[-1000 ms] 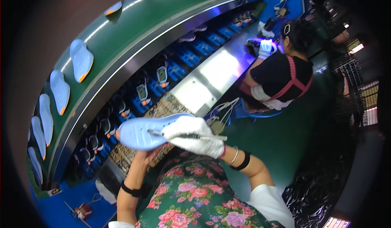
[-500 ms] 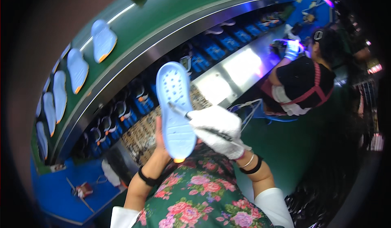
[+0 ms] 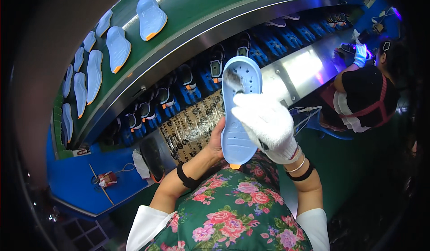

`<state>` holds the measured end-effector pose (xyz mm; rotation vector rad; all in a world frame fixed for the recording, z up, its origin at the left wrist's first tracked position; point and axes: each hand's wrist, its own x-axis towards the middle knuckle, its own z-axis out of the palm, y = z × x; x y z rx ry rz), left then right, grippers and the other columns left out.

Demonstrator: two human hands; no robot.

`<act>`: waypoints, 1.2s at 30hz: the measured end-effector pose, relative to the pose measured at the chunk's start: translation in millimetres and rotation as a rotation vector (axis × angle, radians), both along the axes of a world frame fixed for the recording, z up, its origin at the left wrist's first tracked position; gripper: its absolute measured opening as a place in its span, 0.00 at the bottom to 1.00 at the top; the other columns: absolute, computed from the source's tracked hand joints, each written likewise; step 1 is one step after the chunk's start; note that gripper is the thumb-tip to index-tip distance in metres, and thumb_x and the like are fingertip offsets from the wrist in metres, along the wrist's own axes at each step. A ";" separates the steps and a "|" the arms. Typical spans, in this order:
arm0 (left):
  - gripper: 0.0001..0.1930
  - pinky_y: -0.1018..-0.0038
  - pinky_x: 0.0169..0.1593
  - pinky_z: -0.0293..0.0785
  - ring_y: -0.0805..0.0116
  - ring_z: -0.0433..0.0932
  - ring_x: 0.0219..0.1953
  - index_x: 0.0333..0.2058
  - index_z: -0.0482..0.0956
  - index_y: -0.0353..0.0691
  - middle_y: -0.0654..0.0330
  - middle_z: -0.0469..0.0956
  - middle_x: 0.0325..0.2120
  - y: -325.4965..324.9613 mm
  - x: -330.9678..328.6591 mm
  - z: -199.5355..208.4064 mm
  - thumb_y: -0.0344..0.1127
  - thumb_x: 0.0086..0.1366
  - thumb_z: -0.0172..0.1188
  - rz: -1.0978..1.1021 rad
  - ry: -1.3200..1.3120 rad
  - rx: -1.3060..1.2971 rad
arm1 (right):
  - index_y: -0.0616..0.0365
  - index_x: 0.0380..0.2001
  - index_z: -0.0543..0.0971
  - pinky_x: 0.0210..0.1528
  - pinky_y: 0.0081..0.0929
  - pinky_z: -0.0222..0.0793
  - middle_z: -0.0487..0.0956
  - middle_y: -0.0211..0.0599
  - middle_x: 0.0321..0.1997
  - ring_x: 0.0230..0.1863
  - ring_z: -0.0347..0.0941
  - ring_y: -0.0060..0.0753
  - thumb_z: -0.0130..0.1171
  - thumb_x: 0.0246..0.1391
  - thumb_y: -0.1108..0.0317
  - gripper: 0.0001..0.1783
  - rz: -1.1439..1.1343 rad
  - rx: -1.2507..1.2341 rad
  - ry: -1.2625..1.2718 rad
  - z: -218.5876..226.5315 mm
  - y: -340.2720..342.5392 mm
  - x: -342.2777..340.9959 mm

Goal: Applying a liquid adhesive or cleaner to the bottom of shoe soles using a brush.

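The right grip (image 3: 267, 124), in a white knitted glove, is closed around a brush (image 3: 234, 81), whose handle it largely hides; the blurred bristles lie over the holed far part of a light-blue shoe sole (image 3: 237, 140). The left grip (image 3: 217, 140), bare, clasps the sole along its left edge. The sole is held in front of the floral apron (image 3: 233, 206), its long axis running near to far, with an orange tab (image 3: 234, 166) at the near end. Left of the sole lies a printed brown covering (image 3: 192, 125); beyond and to the right extends a bright metal tabletop (image 3: 273, 78). Farther off, shoes (image 3: 165, 98) with orange tabs line a row of blue supports (image 3: 291, 40). Behind these curves a green belt (image 3: 201, 7) bearing further blue soles (image 3: 118, 49). At near left, a blue tabletop (image 3: 71, 170) carries a small red object (image 3: 107, 179). At far right, a co-worker (image 3: 363, 92) works under violet light.
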<state>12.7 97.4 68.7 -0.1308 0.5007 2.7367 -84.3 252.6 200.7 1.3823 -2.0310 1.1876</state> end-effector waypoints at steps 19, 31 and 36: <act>0.50 0.49 0.69 0.62 0.49 0.68 0.65 0.70 0.57 0.42 0.50 0.65 0.66 10.0 -25.4 12.1 0.76 0.62 0.49 0.236 -0.084 -0.192 | 0.60 0.35 0.85 0.49 0.35 0.77 0.85 0.45 0.44 0.44 0.83 0.43 0.67 0.44 0.80 0.12 -0.049 -0.204 -0.259 -19.9 13.9 12.9; 0.55 0.43 0.63 0.69 0.42 0.72 0.60 0.71 0.54 0.44 0.48 0.66 0.64 19.3 -52.8 26.8 0.81 0.57 0.50 0.187 0.076 0.201 | 0.60 0.37 0.85 0.48 0.37 0.77 0.85 0.44 0.41 0.44 0.83 0.44 0.68 0.42 0.79 0.14 0.043 -0.187 -0.366 -38.8 14.2 31.8; 0.55 0.41 0.58 0.73 0.39 0.74 0.58 0.69 0.57 0.43 0.49 0.70 0.61 13.3 -58.4 25.7 0.80 0.56 0.52 0.144 0.158 0.244 | 0.59 0.33 0.86 0.45 0.33 0.79 0.86 0.43 0.39 0.40 0.84 0.42 0.69 0.46 0.78 0.08 0.185 -0.312 -0.493 -39.0 16.8 26.1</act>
